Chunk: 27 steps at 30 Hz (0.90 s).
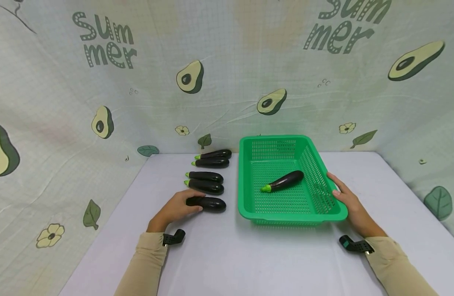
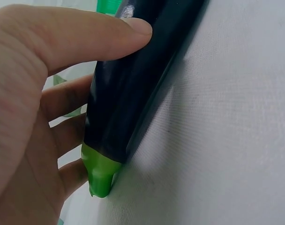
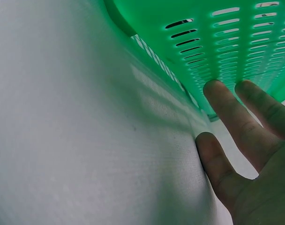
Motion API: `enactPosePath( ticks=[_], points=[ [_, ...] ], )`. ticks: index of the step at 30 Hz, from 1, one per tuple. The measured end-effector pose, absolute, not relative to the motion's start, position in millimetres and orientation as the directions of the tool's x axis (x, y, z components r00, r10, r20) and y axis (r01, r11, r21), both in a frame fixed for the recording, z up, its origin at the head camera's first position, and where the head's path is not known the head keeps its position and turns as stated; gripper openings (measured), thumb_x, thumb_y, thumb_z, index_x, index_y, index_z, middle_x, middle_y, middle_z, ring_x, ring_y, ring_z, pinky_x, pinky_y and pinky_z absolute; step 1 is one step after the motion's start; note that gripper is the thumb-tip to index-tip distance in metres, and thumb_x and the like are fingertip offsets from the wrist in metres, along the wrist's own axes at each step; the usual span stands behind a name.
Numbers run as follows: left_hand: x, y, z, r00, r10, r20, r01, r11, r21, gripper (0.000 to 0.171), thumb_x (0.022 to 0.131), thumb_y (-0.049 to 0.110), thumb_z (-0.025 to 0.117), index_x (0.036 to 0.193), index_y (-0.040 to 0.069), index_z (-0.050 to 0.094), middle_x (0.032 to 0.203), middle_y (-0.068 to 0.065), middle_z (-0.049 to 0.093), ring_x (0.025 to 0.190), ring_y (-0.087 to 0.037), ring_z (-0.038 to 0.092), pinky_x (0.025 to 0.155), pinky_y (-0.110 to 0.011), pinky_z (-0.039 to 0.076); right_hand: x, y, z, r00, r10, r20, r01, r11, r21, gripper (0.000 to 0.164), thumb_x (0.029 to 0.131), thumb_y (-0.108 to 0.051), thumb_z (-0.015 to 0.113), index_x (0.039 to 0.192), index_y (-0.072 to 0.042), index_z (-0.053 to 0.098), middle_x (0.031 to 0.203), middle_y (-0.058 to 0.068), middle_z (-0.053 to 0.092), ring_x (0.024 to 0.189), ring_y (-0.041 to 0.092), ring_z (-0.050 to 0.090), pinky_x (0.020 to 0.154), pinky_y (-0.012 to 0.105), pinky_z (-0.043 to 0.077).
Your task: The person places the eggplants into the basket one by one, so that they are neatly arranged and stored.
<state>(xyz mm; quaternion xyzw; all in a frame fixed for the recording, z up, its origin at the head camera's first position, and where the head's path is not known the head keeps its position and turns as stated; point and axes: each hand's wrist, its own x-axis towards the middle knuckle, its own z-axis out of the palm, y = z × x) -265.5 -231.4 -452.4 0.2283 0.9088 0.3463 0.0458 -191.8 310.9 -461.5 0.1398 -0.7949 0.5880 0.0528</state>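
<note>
My left hand holds a dark eggplant lying nearest me in a column on the table. The left wrist view shows the thumb across the glossy skin of this eggplant, with fingers along its far side and its green stem end towards the palm. My right hand grips the right rim of a green plastic basket, thumb at the rim. In the right wrist view, several fingers reach under towards the slotted basket wall. One eggplant lies slanted inside the basket.
Several more eggplants lie beyond my left hand, left of the basket, among them a near one and a far one. A white cloth covers the table. Behind hangs a printed avocado curtain.
</note>
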Motion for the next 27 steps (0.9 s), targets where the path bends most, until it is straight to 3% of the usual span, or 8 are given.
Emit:
enactPosePath(
  ticks=[10, 18, 22, 27],
  points=[
    [-264.5, -230.1, -453.4, -0.87, 0.484, 0.095, 0.423, 0.635, 0.646, 0.044, 0.086, 0.02, 0.08, 0.128, 0.022, 0.069, 0.133, 0.0, 0.063, 0.131, -0.027, 0.051, 0.111, -0.052, 0.036, -192.9, 311.9, -462.9, -0.955, -0.163, 0.249, -0.285, 0.26, -0.923, 0.056, 0.109, -0.026, 0.032, 0.163, -0.025, 0.015, 0.165, 0.012, 0.01, 0.129, 0.006, 0.025, 0.089, 0.012, 0.028],
    [-267.3, -228.2, -457.9, -0.868, 0.481, 0.125, 0.437, 0.618, 0.653, 0.043, 0.085, 0.02, 0.082, 0.126, 0.024, 0.07, 0.129, 0.007, 0.065, 0.128, -0.023, 0.053, 0.11, -0.05, 0.037, -191.5, 312.8, -461.5, -0.958, -0.156, 0.239, -0.273, 0.257, -0.927, 0.056, 0.109, -0.026, 0.032, 0.163, -0.025, 0.016, 0.165, 0.006, 0.011, 0.131, 0.004, 0.025, 0.091, 0.013, 0.027],
    [-267.2, -227.8, -459.8, -0.87, 0.471, 0.147, 0.444, 0.618, 0.649, 0.042, 0.085, 0.022, 0.082, 0.126, 0.025, 0.071, 0.129, 0.005, 0.065, 0.127, -0.024, 0.054, 0.108, -0.051, 0.038, -192.5, 311.0, -463.0, -0.958, -0.151, 0.246, -0.277, 0.249, -0.928, 0.056, 0.109, -0.025, 0.032, 0.163, -0.025, 0.017, 0.164, 0.001, 0.014, 0.131, 0.004, 0.025, 0.091, 0.012, 0.028],
    [-269.0, -225.1, -459.8, -0.881, 0.445, 0.164, 0.437, 0.628, 0.644, 0.042, 0.085, 0.023, 0.082, 0.125, 0.025, 0.071, 0.131, 0.002, 0.064, 0.128, -0.025, 0.054, 0.107, -0.051, 0.04, -193.0, 312.1, -462.3, -0.957, -0.151, 0.249, -0.282, 0.271, -0.92, 0.056, 0.109, -0.025, 0.032, 0.163, -0.025, 0.016, 0.165, 0.004, 0.012, 0.129, 0.004, 0.026, 0.09, 0.012, 0.028]
  ],
)
